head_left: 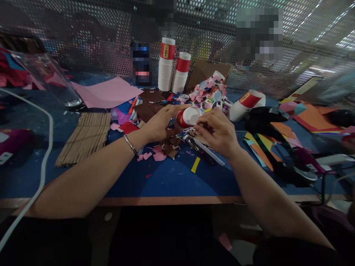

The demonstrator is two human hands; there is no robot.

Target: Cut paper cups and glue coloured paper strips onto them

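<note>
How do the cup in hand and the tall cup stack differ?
Pose: the held cup is tilted, a white end facing the camera; the tall stack stands upright.
Support: the left hand holds the held cup; the tall stack stands on the blue table, untouched.
Size: the tall stack, many nested cups, is far longer than the held cup.
Shared: both show red and white.

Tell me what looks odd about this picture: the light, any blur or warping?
In the head view, light is dim, nearly black below the table, though the paper cup's white end stands out; toward that view's left edge, the clear glass leans and looks stretched, probably lens distortion; across the head view's top, the perforated screen glitters, looks soft, and has pixelated patches.
</note>
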